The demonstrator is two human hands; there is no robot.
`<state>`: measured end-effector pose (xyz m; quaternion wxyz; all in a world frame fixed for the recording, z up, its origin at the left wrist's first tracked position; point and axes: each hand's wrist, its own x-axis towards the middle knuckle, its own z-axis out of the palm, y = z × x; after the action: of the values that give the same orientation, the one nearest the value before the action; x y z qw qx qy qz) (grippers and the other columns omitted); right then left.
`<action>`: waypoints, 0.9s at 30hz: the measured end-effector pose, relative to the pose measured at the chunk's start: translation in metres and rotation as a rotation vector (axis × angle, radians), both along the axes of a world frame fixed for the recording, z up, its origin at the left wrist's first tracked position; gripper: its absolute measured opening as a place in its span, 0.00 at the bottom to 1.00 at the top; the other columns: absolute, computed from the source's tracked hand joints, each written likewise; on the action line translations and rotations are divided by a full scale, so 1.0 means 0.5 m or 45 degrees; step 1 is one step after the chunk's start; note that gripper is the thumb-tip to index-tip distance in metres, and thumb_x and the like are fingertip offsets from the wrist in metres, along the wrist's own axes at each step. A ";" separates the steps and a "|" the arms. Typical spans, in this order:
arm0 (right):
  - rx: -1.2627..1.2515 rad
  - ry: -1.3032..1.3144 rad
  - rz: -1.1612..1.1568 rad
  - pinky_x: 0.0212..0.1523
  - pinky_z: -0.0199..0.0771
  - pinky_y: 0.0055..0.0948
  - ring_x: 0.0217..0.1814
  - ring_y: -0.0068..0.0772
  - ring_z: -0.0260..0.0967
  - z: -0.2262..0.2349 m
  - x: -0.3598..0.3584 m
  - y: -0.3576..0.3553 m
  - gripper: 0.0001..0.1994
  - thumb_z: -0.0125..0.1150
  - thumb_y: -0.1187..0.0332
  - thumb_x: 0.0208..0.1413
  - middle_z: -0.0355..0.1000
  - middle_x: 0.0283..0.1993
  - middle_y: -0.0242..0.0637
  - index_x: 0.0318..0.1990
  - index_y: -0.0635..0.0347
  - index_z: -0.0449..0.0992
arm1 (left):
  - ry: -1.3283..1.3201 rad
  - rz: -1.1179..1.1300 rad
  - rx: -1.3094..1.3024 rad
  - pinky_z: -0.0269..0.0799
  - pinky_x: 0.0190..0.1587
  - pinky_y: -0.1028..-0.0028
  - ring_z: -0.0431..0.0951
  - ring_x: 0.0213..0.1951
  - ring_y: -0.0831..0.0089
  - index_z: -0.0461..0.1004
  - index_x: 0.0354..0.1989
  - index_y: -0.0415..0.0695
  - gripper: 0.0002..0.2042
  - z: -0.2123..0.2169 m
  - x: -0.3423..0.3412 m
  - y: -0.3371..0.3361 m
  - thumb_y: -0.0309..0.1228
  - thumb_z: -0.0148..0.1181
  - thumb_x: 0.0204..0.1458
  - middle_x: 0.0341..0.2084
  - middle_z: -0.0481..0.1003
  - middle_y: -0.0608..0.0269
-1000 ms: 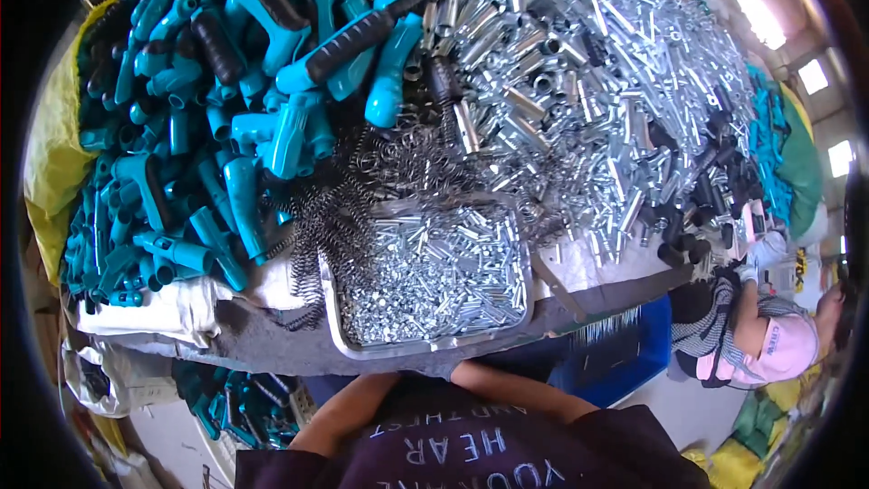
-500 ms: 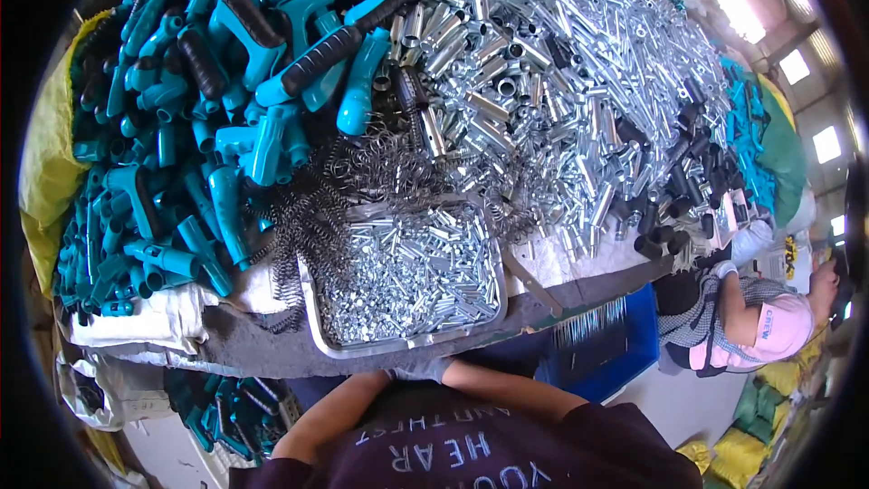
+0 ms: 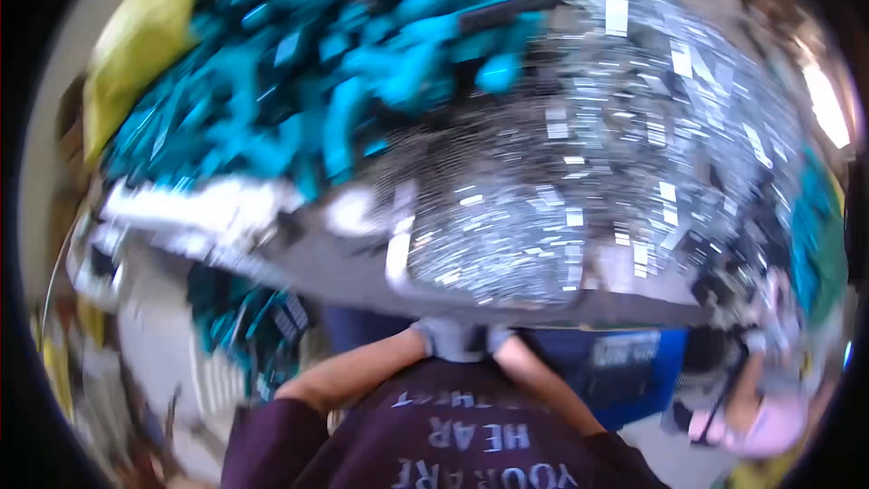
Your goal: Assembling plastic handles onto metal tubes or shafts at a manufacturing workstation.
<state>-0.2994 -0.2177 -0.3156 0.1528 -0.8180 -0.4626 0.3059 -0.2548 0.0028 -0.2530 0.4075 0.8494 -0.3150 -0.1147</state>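
In a grey glove, my left hand (image 3: 442, 340) is close to my waist, below the table's near edge. My right hand (image 3: 498, 337), also gloved, is just beside it. Motion blur smears the fingers of both, and nothing held can be made out. Beyond the edge lies a pale tray (image 3: 396, 261) filled with small shiny metal parts (image 3: 498, 249). Dark coil springs (image 3: 425, 158) are heaped behind it. Teal tool housings with black grips (image 3: 389, 63) are piled at the left, and silver metal tubes and rods (image 3: 652, 118) at the right.
Under the table's right side stands a blue crate (image 3: 647, 376); more teal parts (image 3: 258, 330) sit low at the left. A person in pink (image 3: 769, 421) is at the far right. White cloth (image 3: 199, 208) and a yellow sack (image 3: 145, 45) border the teal pile.
My view has swung, so the table and piles appear shifted right and up, with strong blur. Both hands remain near my waist and now show more of the grey gloves.
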 end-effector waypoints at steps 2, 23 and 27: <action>0.119 0.068 0.102 0.63 0.61 0.42 0.62 0.43 0.61 -0.014 -0.044 -0.087 0.23 0.42 0.54 0.63 0.64 0.63 0.44 0.59 0.56 0.66 | 0.341 0.000 0.469 0.72 0.43 0.59 0.78 0.36 0.55 0.77 0.32 0.46 0.21 0.147 -0.020 0.026 0.52 0.61 0.42 0.32 0.77 0.53; 0.528 1.965 -1.458 0.50 0.76 0.40 0.55 0.47 0.71 0.020 0.111 0.116 0.26 0.33 0.53 0.68 0.66 0.61 0.50 0.67 0.57 0.55 | 0.167 1.579 0.250 0.71 0.28 0.72 0.76 0.24 0.75 0.77 0.30 0.38 0.17 0.649 -0.255 0.564 0.43 0.63 0.45 0.17 0.75 0.60; 0.675 2.022 -1.564 0.41 0.80 0.34 0.48 0.44 0.75 0.027 0.093 0.101 0.25 0.40 0.49 0.66 0.69 0.57 0.48 0.61 0.57 0.64 | 0.067 1.618 0.549 0.73 0.32 0.66 0.78 0.25 0.65 0.78 0.33 0.39 0.19 0.495 -0.214 0.687 0.45 0.62 0.46 0.21 0.77 0.52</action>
<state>-0.2528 -0.1670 -0.3023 0.7181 -0.4160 0.2154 0.5147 -0.3620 0.3465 -0.0053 0.2245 0.9291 0.2864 0.0665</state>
